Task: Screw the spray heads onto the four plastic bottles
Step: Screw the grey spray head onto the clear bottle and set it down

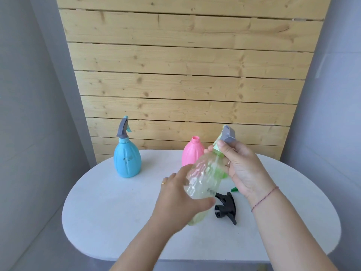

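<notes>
capped bottle [128, 157] left of uncapped bottle [192, 153]

White oval table [117, 222], pine slat wall [187, 85], grey side walls [29, 94]

A white oval worktop [121, 212] fills the lower middle of the view. Behind it, toward 12 o'clock, stands a wall of pale horizontal wooden planks [187, 61] with dark knots. Plain grey walls [29, 94] flank it at 9 and 3 o'clock.

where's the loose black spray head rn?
In the head view the black spray head lies on the white table, right of centre, just right of the clear bottle and below the right hand.
</notes>
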